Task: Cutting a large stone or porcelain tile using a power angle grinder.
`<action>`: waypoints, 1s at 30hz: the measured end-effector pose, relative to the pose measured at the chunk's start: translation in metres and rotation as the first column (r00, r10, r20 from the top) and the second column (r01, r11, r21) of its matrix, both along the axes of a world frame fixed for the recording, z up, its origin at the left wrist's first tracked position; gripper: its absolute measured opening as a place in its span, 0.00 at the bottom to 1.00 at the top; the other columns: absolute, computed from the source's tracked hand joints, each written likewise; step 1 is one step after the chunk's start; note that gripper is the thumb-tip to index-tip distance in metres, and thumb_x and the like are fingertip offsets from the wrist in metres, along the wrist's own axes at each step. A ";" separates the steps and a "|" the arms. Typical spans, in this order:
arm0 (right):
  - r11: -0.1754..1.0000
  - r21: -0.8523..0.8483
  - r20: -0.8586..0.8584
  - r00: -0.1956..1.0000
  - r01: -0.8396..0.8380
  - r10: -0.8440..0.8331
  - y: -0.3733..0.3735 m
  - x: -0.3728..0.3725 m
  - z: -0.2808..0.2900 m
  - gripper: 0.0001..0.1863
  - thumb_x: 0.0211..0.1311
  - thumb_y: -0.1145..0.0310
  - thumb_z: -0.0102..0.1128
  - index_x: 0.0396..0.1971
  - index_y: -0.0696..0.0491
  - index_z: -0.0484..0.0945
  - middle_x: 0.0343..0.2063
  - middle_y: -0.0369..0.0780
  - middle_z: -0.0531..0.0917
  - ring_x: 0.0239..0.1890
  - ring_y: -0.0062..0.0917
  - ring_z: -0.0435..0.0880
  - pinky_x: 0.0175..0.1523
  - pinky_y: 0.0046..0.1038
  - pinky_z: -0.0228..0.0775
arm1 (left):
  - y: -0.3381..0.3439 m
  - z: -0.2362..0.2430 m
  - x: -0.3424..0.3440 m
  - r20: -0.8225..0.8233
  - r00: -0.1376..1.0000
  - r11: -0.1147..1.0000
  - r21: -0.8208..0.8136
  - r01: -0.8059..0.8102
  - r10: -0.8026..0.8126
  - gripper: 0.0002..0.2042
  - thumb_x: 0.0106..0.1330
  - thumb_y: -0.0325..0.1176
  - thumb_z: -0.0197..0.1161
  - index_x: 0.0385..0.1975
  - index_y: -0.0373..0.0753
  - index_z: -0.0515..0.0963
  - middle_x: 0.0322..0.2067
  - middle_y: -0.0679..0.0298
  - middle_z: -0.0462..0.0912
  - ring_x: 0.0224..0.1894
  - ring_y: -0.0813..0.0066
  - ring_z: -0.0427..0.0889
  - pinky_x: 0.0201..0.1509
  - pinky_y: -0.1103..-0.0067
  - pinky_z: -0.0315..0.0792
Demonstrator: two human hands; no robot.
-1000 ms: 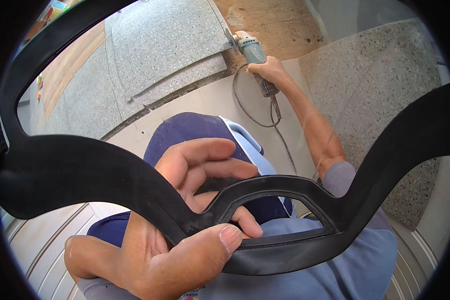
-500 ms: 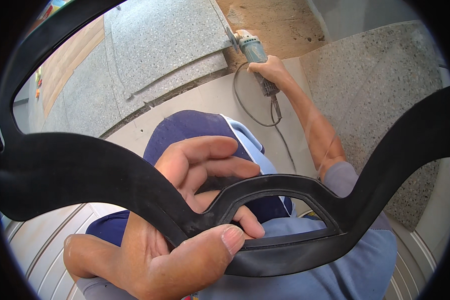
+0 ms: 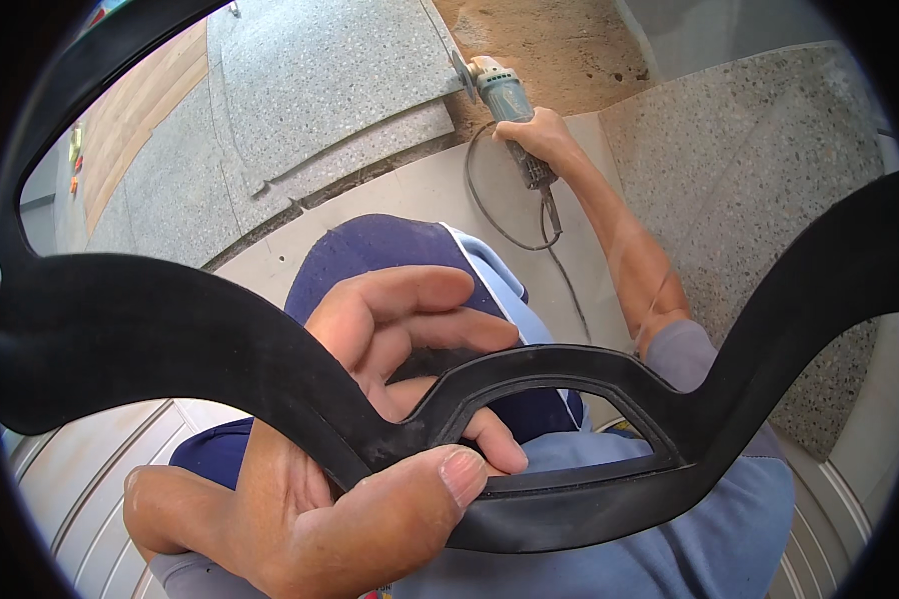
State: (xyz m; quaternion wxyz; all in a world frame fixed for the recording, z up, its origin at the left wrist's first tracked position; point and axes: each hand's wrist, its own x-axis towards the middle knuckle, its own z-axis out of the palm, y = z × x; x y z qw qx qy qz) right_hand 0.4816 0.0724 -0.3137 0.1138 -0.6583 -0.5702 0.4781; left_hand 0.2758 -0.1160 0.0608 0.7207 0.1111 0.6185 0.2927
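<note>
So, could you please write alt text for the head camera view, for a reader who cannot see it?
A left hand close to the camera grips a curved black frame that spans the picture, thumb on top. Farther off, the right hand holds an angle grinder with a trailing cord at the edge of a speckled stone slab, above sandy ground.

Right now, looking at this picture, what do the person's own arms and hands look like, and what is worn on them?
Both hands are bare, with no gloves. No ring, watch or band shows on the left hand or the right hand. The right arm is uncovered up to a short grey-blue sleeve. A grey sleeve edge shows at the left arm, by the lower rim.
</note>
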 end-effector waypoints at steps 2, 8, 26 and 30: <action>1.000 -0.016 0.022 1.000 0.006 -0.005 0.001 0.000 -0.001 0.30 0.38 0.49 0.74 0.28 0.66 0.86 0.27 0.52 0.87 0.28 0.38 0.88 0.34 0.36 0.77 | -0.002 0.002 0.003 0.032 0.999 0.999 0.034 -0.036 0.035 0.46 0.47 0.33 0.69 0.64 0.15 0.53 0.51 0.31 0.71 0.43 0.55 0.88 0.52 0.70 0.87; 0.999 -0.047 0.022 1.000 0.011 -0.010 0.000 -0.001 0.004 0.23 0.40 0.54 0.75 0.28 0.60 0.85 0.25 0.43 0.84 0.25 0.28 0.82 0.31 0.31 0.72 | -0.002 0.000 0.002 0.011 0.999 0.998 0.030 -0.047 0.047 0.46 0.46 0.34 0.70 0.63 0.14 0.53 0.51 0.31 0.71 0.42 0.55 0.88 0.52 0.71 0.87; 0.999 -0.035 0.009 1.000 0.012 -0.012 -0.001 -0.004 0.016 0.24 0.42 0.52 0.73 0.25 0.62 0.84 0.24 0.46 0.85 0.27 0.31 0.85 0.34 0.33 0.74 | 0.000 0.007 0.008 0.006 0.996 0.996 0.025 -0.088 0.088 0.44 0.47 0.31 0.68 0.62 0.14 0.54 0.51 0.29 0.71 0.42 0.54 0.87 0.53 0.69 0.86; 1.000 -0.029 -0.004 1.000 -0.001 0.001 0.001 -0.002 0.012 0.25 0.41 0.51 0.73 0.25 0.62 0.84 0.25 0.46 0.85 0.28 0.32 0.85 0.35 0.33 0.75 | 0.000 0.006 0.006 0.015 0.997 0.997 0.029 -0.074 0.073 0.44 0.47 0.32 0.68 0.63 0.14 0.54 0.51 0.29 0.71 0.43 0.54 0.87 0.53 0.69 0.86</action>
